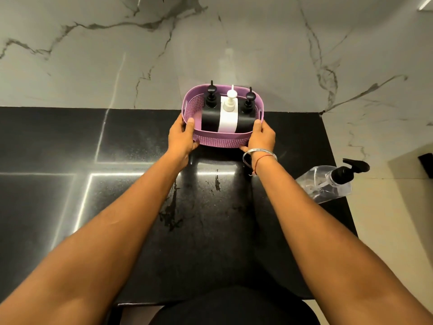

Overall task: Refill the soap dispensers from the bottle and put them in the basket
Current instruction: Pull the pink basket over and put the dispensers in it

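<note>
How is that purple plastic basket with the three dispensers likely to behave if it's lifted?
The purple perforated plastic basket probably flexes a little; its walls look thin. Loaded with two black pump dispensers and a white one, it's likely heavy. The left hand and right hand hold opposite ends, which should steady it.
</note>
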